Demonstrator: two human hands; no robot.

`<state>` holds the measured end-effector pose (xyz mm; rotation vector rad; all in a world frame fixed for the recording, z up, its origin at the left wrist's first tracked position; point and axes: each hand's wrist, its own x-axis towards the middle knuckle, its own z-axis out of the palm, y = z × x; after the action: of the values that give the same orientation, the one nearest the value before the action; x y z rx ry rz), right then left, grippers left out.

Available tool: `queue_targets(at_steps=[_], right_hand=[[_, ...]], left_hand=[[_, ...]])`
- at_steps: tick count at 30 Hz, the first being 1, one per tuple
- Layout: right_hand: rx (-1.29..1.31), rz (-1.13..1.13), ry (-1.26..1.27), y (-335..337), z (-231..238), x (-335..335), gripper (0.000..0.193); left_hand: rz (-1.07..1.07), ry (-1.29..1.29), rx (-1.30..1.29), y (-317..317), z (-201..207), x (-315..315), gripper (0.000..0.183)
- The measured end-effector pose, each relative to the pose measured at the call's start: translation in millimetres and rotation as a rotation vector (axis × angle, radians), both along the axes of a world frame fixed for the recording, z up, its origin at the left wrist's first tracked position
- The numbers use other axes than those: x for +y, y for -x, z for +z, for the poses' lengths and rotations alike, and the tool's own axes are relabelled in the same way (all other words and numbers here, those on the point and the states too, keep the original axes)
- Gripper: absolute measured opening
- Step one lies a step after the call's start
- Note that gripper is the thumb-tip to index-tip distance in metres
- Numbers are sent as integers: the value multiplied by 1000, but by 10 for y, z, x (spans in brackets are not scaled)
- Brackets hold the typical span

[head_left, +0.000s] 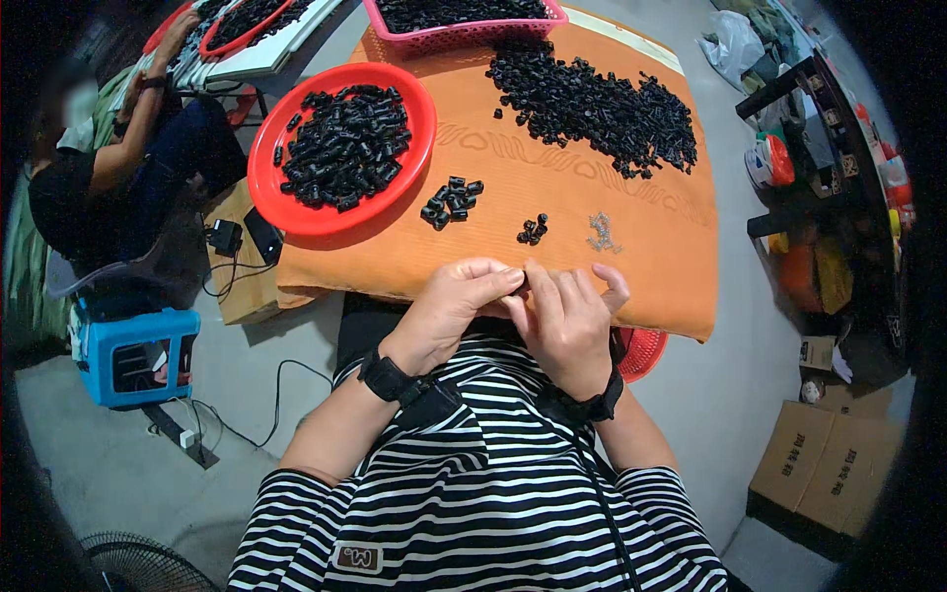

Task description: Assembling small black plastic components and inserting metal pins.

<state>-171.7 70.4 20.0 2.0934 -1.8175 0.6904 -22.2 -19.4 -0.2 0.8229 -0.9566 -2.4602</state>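
At the near edge of the orange-covered table [473,148], my left hand [456,304] and my right hand [570,324] meet, fingertips pinched together. Whatever small part they hold is hidden between the fingers. Just beyond them lie a small group of black cylindrical pieces [451,203], a few smaller black pieces [533,230] and a little heap of clear or silvery bits [601,233]. A red round tray [261,187] at the left holds many black cylindrical parts [345,148]. Farther right spreads a large pile of small black parts [592,109].
A pink basket [469,39] full of black parts stands at the far edge. Another person [118,168] works at a table on the left. A blue box-like stool [138,355] and a fan [148,562] are lower left. Shelving [829,148] and cardboard boxes [824,464] line the right.
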Motion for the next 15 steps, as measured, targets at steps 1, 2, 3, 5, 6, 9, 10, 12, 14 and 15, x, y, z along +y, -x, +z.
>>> queue_targets(at_steps=[1, 2, 3, 5, 6, 9, 10, 12, 14, 15], right_hand=[[-13, -18, 19, -11, 8, 0, 34], [-26, -36, 39, -21, 11, 2, 34], [-28, -34, 38, -30, 8, 8, 34], [-3, -33, 13, -37, -1, 24, 35], [-3, -34, 12, -26, -8, 26, 35], [-5, -13, 22, 11, -8, 19, 35], [-33, -1, 4, 14, 17, 17, 36], [-60, 12, -14, 24, 25, 8, 37], [-100, 51, -7, 38, 14, -6, 38], [-100, 50, -7, 41, 22, -9, 38]], left_hand=[[-7, 25, 13, -5, 2, -9, 22], [-4, 25, 11, -17, -3, -22, 22], [-20, 36, 23, -34, -13, -35, 22], [-34, 46, 32, -59, -13, -44, 23], [-51, 28, 21, -63, -4, -45, 25], [-104, 5, -2, -77, 61, -67, 29], [-140, 3, -15, -84, 76, -72, 30], [-143, 30, 13, -91, -14, -69, 33], [-148, 59, 44, -94, -69, -62, 35], [-139, 61, 30, -90, -73, -54, 35]])
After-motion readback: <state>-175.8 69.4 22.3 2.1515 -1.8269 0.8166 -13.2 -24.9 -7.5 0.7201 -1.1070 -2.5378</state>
